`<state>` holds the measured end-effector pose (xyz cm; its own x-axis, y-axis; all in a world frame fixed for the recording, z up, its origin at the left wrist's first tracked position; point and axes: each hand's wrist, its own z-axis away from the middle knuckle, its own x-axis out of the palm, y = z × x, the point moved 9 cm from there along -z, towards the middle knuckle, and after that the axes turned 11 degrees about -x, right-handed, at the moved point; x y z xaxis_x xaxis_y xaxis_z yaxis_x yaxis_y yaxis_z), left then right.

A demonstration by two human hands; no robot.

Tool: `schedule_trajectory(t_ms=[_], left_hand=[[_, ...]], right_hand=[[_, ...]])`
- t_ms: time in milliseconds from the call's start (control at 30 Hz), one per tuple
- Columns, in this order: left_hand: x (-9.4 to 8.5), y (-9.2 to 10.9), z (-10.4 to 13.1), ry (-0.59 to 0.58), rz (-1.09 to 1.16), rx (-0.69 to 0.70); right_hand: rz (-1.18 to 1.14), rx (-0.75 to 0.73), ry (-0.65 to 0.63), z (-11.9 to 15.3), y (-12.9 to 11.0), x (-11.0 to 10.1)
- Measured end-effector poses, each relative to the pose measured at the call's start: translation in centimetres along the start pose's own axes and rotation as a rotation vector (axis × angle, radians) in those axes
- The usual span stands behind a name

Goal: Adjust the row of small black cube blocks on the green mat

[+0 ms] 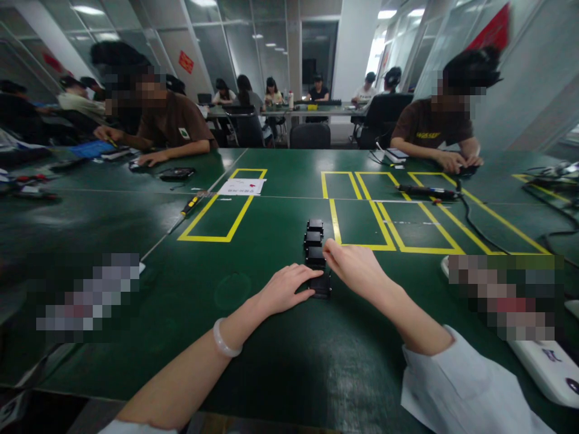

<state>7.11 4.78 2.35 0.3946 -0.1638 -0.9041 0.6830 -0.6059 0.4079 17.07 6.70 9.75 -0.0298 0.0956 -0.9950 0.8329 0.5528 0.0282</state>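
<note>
Several small black box-shaped blocks stand in a row on the green table (271, 374), running away from me. My left hand (287, 286) spans the nearest black block (321, 286), with the fingers along its far edge and the thumb at its near side. Just right of the row is my right hand (350, 265), its fingers pinched together beside another black block (315, 254). What the pinch holds, if anything, is hidden. Two more, a middle block (313, 237) and the farthest block (315, 225), stand beyond my hands.
Yellow tape outlines (205, 239) mark the table. A white paper label (242, 186) and a yellow-black screwdriver (190, 205) lie left of centre. On the right are a black corded tool (427, 191) and a white phone-like object (543, 367). Two people sit opposite.
</note>
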Motion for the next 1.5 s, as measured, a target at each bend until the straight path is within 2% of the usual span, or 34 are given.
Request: schedule_trajectory(t_ms=[200, 400, 567, 767, 933, 1167, 1500], left_hand=[[0.1, 0.0, 0.0, -0.006, 0.011, -0.002], [0.1, -0.1, 0.0, -0.004, 0.006, 0.002], [0.2, 0.0, -0.1, -0.006, -0.002, 0.005], [0.1, 0.0, 0.0, -0.007, 0.000, -0.006], [0.1, 0.0, -0.1, -0.011, -0.007, -0.009], [0.1, 0.1, -0.2, -0.022, -0.017, -0.005], [0.1, 0.0, -0.1, -0.005, 0.002, 0.003]], right_hand=[[-0.067, -0.023, 0.040, 0.3, 0.0, -0.1], [-0.044, 0.036, -0.009, 0.5, 1.1, 0.4], [-0.117, -0.005, 0.014, 0.7, 1.0, 0.1], [-0.113, -0.021, 0.049, 1.0, 1.2, -0.2], [-0.087, -0.019, 0.028, 1.2, 1.4, 0.2], [-0.131, -0.098, 0.034, 1.1, 0.9, 0.2], [-0.038, -0.076, 0.023, 1.0, 0.2, 0.1]])
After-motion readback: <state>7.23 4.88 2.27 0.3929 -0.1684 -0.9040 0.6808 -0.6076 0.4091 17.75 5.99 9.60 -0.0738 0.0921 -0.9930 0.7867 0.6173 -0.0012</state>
